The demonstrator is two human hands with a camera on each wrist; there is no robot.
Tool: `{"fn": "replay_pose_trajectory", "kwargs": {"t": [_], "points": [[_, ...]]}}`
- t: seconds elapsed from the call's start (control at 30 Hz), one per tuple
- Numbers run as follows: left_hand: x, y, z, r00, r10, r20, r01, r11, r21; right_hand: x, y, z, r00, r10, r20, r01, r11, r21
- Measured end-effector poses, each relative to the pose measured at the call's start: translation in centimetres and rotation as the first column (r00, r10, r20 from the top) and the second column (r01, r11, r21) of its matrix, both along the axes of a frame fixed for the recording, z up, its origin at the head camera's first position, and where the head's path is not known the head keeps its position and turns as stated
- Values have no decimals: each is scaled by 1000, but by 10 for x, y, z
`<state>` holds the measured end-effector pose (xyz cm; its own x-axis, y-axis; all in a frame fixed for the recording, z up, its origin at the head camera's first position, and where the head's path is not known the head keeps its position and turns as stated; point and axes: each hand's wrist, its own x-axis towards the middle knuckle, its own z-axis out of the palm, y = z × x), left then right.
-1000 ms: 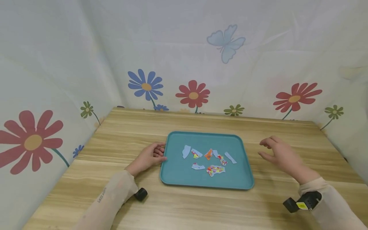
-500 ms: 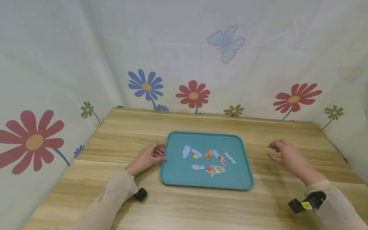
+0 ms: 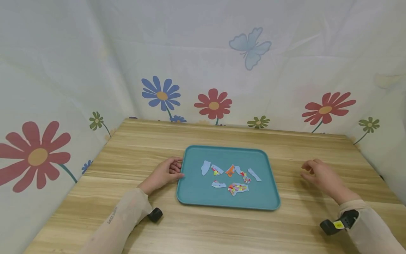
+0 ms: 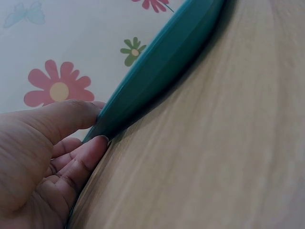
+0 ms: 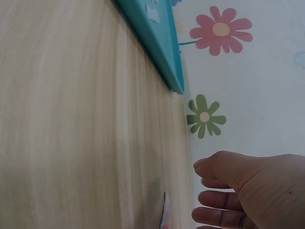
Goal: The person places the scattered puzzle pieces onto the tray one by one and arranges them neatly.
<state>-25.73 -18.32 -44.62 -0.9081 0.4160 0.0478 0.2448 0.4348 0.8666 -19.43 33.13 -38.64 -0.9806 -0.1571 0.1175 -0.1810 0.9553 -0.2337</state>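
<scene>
A teal tray (image 3: pixel 203 196) lies on the wooden table, bearing several torn or cut paper pieces. They include a large multicoloured piece (image 3: pixel 238 188), an orange piece (image 3: pixel 230 170) and pale blue strips such as the right-hand one (image 3: pixel 254 174). My left hand (image 3: pixel 161 174) pinches the tray's left rim between thumb and fingertips, as the left wrist view shows. My right hand (image 3: pixel 326 179) hovers over the table right of the tray, fingers loosely bent and holding nothing. Below it, in the right wrist view, a thin paper piece (image 5: pixel 165 211) lies on the table; in the head view the hand hides it.
The wooden table (image 3: pixel 241 233) reaches back to a white curtain (image 3: pixel 196 42) printed with flowers and a butterfly. The curtain also closes off the left and right sides. Each wrist wears a black camera, such as the right one (image 3: pixel 330 227).
My right hand has moved away from the tray to the right and lowered a little, its thumb and fingers drawing closer together. The left hand, tray and pieces stay where they were.
</scene>
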Motion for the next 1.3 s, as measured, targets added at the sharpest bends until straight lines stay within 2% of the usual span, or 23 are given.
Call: {"fn": "replay_pose_trajectory", "kwargs": {"t": [0.63, 1.3], "points": [[-2, 0, -2, 1000, -2, -6, 2, 1000, -4, -4, 23, -21, 999, 19, -33, -18, 999, 38], [-3, -1, -5, 1000, -2, -14, 2, 1000, 0, -6, 26, -27, 999, 5, -31, -3, 997, 82]]}}
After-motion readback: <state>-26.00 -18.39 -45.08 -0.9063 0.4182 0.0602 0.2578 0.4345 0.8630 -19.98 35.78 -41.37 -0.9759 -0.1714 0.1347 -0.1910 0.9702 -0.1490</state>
